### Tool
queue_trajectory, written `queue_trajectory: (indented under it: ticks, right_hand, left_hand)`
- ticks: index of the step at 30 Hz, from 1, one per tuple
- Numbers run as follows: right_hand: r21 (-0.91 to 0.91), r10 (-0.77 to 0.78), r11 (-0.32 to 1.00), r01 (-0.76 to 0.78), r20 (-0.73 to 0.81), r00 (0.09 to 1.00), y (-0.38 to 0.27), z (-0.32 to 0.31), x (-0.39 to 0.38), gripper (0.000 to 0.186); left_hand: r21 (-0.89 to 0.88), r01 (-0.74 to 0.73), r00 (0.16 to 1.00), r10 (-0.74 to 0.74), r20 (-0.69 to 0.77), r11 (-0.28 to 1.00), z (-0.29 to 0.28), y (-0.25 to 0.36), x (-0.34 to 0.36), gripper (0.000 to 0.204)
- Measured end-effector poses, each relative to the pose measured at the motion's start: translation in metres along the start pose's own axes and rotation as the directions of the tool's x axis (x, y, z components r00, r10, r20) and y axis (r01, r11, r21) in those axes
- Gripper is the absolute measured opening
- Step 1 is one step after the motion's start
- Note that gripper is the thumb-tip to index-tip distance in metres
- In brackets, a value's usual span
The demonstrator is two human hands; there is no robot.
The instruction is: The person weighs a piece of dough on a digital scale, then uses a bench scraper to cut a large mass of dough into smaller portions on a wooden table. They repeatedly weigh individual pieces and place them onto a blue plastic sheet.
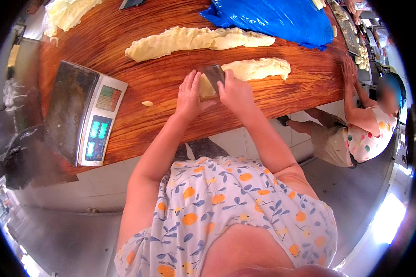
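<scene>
Left grip (189,95): beside pale dough piece (207,87), frame centre, on glossy streaked-wood bench (159,85); closure cannot be told | Right grip (236,93): clamped on dark, flat scraper (214,74), dough's right edge | Lumpy dough strip (259,69): right of scraper | Longer, ridged dough roll (198,40): upper centre | Crumpled, shiny blue plastic (272,21): upper right

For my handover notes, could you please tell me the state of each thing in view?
Scale: on, display lit
Scraper: held
Right hand: gripping scraper
Left hand: open, beside dough piece
Dough piece: partly hidden
Near dough: uncovered
Far dough: unheld
Blue sheet: crumpled
Scrap: loose
</scene>
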State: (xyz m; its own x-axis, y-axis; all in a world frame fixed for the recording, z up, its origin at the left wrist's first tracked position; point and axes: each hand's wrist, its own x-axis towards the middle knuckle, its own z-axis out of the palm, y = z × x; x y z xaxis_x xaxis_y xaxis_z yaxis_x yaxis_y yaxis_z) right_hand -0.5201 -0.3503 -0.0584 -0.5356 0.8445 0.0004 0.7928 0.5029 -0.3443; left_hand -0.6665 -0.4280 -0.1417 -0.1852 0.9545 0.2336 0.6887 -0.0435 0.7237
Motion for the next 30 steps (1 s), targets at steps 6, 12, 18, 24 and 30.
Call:
queue_trajectory:
  ticks: [6, 12, 18, 24, 30]
  right_hand:
    - [-0.099, 0.002, 0.995, 0.01, 0.12, 0.993, -0.007, 0.008, 0.004, 0.018]
    - [-0.091, -0.001, 0.996, 0.016, 0.159, 0.987, -0.026, 0.03, 0.049, 0.014]
    - [-0.072, -0.111, 0.989, 0.126, 0.189, 0.976, -0.03, 0.033, 0.028, 0.017]
    - [-0.237, -0.046, 0.966, 0.101, 0.225, 0.973, -0.012, 0.024, -0.012, 0.018]
    - [-0.263, -0.053, 0.958, 0.116, 0.234, 0.971, -0.018, 0.028, -0.003, 0.024]
  left_hand:
    - [-0.042, 0.015, 0.997, -0.018, -0.076, 0.999, 0.025, -0.009, -0.008, 0.081]
    - [0.061, 0.028, 0.991, -0.02, -0.136, 0.998, 0.031, -0.002, 0.006, 0.076]
    - [-0.039, 0.08, 0.994, -0.083, -0.075, 0.996, 0.012, -0.023, 0.0, 0.064]
    - [-0.211, 0.282, 0.817, -0.35, -0.459, 0.936, -0.118, -0.048, -0.033, 0.05]
    - [0.257, 0.638, 0.424, -0.053, -0.904, 0.726, -0.241, -0.068, -0.019, 0.071]
